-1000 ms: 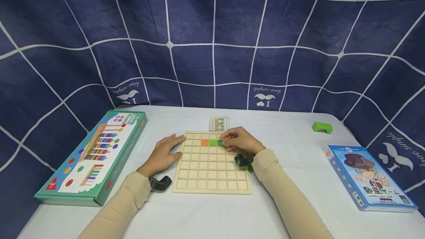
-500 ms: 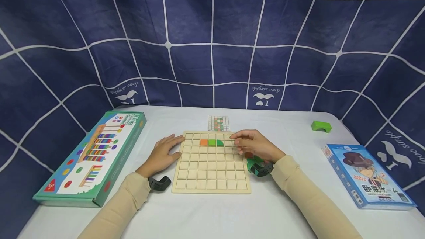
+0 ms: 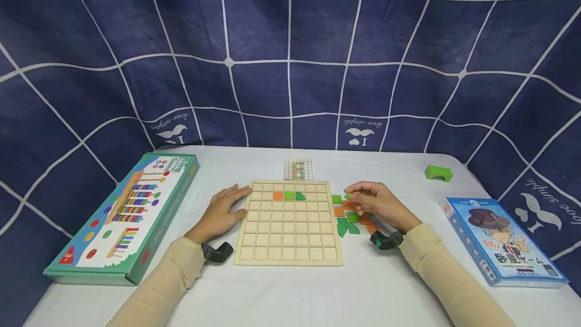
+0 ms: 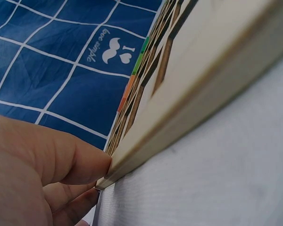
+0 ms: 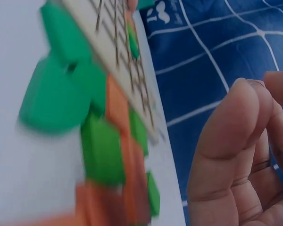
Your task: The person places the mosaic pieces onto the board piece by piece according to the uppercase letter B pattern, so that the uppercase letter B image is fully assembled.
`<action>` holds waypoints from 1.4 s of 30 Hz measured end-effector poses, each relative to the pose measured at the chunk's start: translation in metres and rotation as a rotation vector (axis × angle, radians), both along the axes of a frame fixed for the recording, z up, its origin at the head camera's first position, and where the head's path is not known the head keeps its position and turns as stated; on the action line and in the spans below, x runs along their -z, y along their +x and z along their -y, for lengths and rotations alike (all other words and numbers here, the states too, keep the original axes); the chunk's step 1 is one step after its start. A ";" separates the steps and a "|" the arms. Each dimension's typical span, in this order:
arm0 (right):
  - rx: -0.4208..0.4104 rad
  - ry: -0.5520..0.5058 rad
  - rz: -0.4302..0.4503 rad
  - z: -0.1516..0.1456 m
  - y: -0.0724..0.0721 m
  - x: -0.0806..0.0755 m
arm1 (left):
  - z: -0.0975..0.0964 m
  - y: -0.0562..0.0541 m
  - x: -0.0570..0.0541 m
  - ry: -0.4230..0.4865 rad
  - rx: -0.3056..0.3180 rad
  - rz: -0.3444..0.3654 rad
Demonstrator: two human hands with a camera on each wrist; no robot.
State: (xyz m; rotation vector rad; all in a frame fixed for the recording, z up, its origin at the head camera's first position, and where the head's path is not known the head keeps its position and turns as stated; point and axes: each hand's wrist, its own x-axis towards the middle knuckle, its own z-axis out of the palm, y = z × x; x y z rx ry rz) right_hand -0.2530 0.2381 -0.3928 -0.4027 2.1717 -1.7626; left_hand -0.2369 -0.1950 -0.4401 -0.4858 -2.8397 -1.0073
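Note:
A wooden grid board [image 3: 288, 252] lies flat on the white table. In its second row from the back sit an orange tile [image 3: 278, 196], a light green tile [image 3: 289, 196] and a dark green tile [image 3: 300, 196] with a rounded corner. My left hand [image 3: 222, 212] rests at the board's left edge, its thumb [image 4: 87, 162] touching the rim in the left wrist view. Over the loose tiles right of the board hovers my right hand [image 3: 381, 205], fingers loosely bent, nothing visible between them. Those include light green [image 3: 353, 218], orange [image 3: 339, 212] and dark green [image 3: 342, 229] tiles, partly hidden by the hand.
Behind the board lies a small pattern card [image 3: 298, 169]. A green game box [image 3: 131, 216] stands at the left, a blue game box [image 3: 504, 241] at the right. Farther back on the right is a green arch block [image 3: 439, 173]. A blue curtain [image 3: 258, 85] hangs behind the table.
My right hand has let go of the dark green tile in the board's second row and moved right, over the loose tiles. My left hand has stayed at the board's edge.

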 end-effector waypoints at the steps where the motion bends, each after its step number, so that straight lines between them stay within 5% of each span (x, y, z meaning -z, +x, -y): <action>1: 0.010 0.014 -0.003 -0.004 0.001 0.001 | 0.000 0.000 0.000 0.001 0.001 0.001; 17: 0.083 0.245 -0.029 -0.046 0.000 0.014 | -0.001 0.002 -0.004 0.002 0.005 0.016; 27: 0.061 0.304 0.003 -0.055 -0.002 0.020 | 0.000 0.001 -0.002 -0.005 -0.001 0.001; 42: 0.057 0.358 -0.068 -0.054 0.001 0.020 | -0.002 0.002 -0.003 0.004 0.007 -0.004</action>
